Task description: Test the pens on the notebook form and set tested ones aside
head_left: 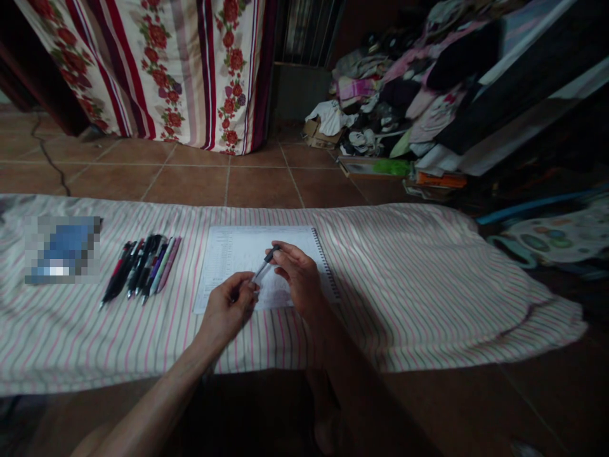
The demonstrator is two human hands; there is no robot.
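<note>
A pen with a clear barrel and a dark end slants up to the right between my two hands. My left hand is closed around its lower part, which the fingers mostly hide. My right hand has its fingertips closed on the dark upper end. Beneath both hands lies a spiral notebook, its pages pale with faint printed lines and its coil along the right edge. To the left, several pens in black, red, purple, pink and pale green lie side by side.
A striped cloth covers the low surface. A blurred-out blue object lies at its far left. Beyond the tiled floor hangs a floral curtain. Clothes are heaped at the back right, near a small cardboard box.
</note>
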